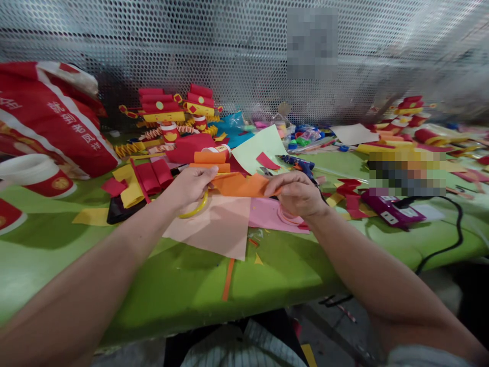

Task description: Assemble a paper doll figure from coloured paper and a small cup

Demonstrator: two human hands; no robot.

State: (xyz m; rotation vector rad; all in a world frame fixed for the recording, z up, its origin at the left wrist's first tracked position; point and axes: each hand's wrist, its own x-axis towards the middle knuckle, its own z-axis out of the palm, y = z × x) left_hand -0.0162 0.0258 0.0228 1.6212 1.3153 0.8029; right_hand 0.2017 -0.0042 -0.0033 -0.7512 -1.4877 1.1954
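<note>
Between my two hands stretches a folded piece of orange paper (239, 185), raised over the table. My left hand (194, 187) pinches its left end; my right hand (298, 192) grips the right end. Below my left hand shows a yellow ring (196, 208), perhaps a tape roll, partly hidden. Under the orange paper lie a pale peach sheet (221, 232) and a pink sheet (265, 214). A pink ring (286, 216) sits beneath my right hand. Rolled orange paper pieces (209, 159) rest just behind my left hand.
Paper figures (160, 106) stand along the perforated metal wall. A blue glue gun (300, 164) lies beyond my right hand. At right is a purple power strip (393, 208) with a black cable (460, 229). A red bag (57, 117) and paper cup (40, 176) are at left.
</note>
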